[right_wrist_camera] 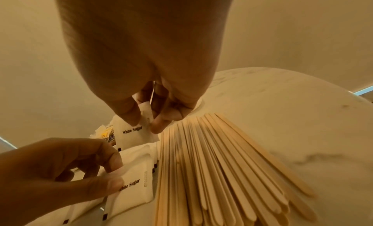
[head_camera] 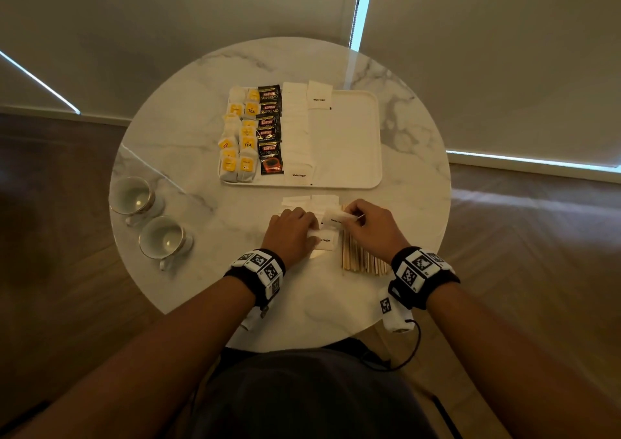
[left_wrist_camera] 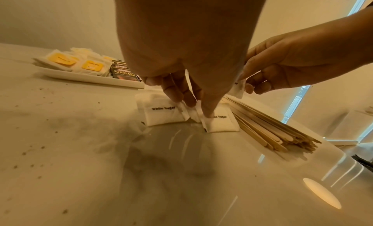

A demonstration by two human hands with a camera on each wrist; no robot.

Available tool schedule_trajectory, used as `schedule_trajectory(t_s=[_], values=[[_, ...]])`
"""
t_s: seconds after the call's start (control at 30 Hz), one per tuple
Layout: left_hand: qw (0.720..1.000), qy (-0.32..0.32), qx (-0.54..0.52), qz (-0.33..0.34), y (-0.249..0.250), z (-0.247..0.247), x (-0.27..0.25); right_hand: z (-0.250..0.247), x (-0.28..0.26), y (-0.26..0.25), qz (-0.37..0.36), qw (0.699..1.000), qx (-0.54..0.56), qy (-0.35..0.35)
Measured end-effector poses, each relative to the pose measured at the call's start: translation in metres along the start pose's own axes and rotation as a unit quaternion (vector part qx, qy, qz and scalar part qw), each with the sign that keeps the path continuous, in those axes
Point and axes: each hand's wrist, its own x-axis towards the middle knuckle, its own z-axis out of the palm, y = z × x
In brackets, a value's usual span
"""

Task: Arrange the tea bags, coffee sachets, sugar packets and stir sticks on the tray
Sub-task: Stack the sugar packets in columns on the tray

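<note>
Left hand (head_camera: 291, 233) pinches a near white sugar packet (right_wrist_camera: 131, 188); right hand (head_camera: 368, 221) pinches another packet (right_wrist_camera: 134, 133), "White Sugar" legible only in wrist views.

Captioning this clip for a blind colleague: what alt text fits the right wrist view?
The right hand pinches a white sugar packet above fanned wooden stir sticks on a marble table, while the left hand pinches another packet.

Both my forearms are bare. Each wrist wears a black band (head_camera: 424, 275) covered in white blocks printed with black square markers; a thin black cable (head_camera: 403, 354) loops off toward six o'clock from the right one.
</note>
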Motion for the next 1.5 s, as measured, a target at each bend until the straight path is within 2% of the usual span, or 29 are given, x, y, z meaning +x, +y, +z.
schedule_trajectory(t_s=[0.13,0.3,0.4,0.5,0.77,1.07,1.3,1.5], values=[[1.000,0.016,-0.014,0.006,-0.002,-0.001,0.000,-0.001,0.003,-0.001,0.003,1.000,0.008,0.014],[0.997,0.056,-0.021,0.045,-0.003,-0.011,0.000,0.001,0.011,-0.003,0.000,1.000,-0.004,0.011],[0.993,0.064,-0.075,0.057,-0.004,-0.021,0.005,0.003,0.015,-0.007,-0.002,1.000,-0.013,-0.004],[0.989,0.051,-0.132,0.040,-0.004,-0.029,0.014,0.001,0.020,-0.013,-0.005,1.000,-0.026,-0.014],[0.972,0.103,-0.206,0.051,-0.014,-0.049,0.042,-0.010,0.050,-0.031,-0.026,0.999,-0.008,-0.024],[0.963,0.122,-0.237,0.034,-0.028,-0.082,0.113,-0.033,0.128,-0.042,-0.053,0.999,-0.007,0.010],[0.970,0.166,-0.177,0.020,-0.053,-0.096,0.192,-0.049,0.219,-0.042,-0.044,0.998,-0.042,0.034],[0.985,0.150,-0.089,0.010,-0.061,-0.082,0.238,-0.047,0.281,-0.029,-0.026,0.996,-0.069,0.050]])
